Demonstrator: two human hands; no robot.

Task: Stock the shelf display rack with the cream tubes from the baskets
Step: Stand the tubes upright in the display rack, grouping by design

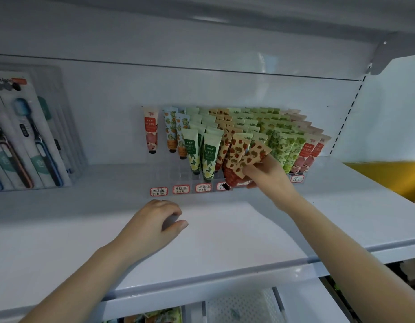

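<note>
Red strawberry tubes [242, 157] in right hand [268, 174], labels [181, 189] unreadable, basket [243, 307] cropped

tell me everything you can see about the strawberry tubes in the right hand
The strawberry tubes, at least two fanned together, look like soft plastic: cream ground printed with red strawberries, a red band lower down, one black cap showing. Flat crimped ends point up and right, caps down and left, tilted over the front of the clear rack. The right hand pinches them from the right; whether they touch the rack is unclear.
</note>
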